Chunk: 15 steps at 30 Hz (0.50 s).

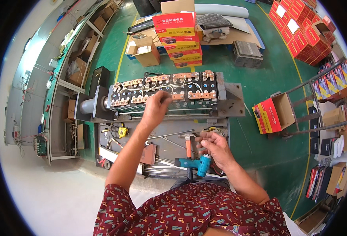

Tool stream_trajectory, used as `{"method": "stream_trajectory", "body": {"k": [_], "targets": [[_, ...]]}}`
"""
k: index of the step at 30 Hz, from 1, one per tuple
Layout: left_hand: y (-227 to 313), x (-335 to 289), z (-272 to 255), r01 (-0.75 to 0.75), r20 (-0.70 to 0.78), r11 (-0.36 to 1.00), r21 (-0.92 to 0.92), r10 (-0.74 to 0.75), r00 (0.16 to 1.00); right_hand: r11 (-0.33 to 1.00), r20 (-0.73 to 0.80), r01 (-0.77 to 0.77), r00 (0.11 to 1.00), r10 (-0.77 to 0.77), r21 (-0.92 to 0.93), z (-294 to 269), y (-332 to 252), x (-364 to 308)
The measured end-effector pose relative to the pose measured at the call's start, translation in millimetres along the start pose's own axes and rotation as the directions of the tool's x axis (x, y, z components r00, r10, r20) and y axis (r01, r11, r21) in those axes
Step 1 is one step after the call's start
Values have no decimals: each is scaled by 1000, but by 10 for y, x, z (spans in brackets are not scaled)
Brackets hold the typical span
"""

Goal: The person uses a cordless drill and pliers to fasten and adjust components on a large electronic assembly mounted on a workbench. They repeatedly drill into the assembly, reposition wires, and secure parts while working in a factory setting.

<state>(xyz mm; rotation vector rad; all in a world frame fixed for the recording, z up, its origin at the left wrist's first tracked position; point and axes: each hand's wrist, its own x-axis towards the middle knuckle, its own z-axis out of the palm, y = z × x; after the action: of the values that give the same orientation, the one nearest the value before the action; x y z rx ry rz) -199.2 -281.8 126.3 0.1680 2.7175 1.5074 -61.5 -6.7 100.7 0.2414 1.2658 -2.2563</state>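
Note:
A long pack of battery cells (181,103) lies across in front of me, with copper bars (202,95) bolted along its top and thin pale wires (169,85) over them. My left hand (156,107) is at the near row of copper bars, its fingers closed in a pinch. What they hold, if anything, is hidden. My right hand (216,148) hovers above the tool tray with its fingers curled toward the thumb; I cannot make out anything between them. Just below it is a teal cordless power tool (201,165). A hammer (188,145) lies beside that hand.
The metal tray (165,133) holds a yellow tape measure (122,131), metal rods (163,170) and other tools. A steel bracket (233,100) adjoins the pack's right end. Stacked red-and-yellow boxes (187,55) stand beyond it; an open carton (273,115) is at right by a metal rack (314,103).

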Motion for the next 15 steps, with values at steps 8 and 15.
{"method": "stream_trajectory", "body": {"k": [8, 15], "targets": [[236, 345, -26, -173, 187, 909, 379, 108, 976, 995, -154, -95, 983, 97, 19, -428, 301, -173], [309, 595, -26, -113, 332, 838, 533, -85, 939, 981, -349, -39, 937, -30, -189, -1150, 600, -37]]}}
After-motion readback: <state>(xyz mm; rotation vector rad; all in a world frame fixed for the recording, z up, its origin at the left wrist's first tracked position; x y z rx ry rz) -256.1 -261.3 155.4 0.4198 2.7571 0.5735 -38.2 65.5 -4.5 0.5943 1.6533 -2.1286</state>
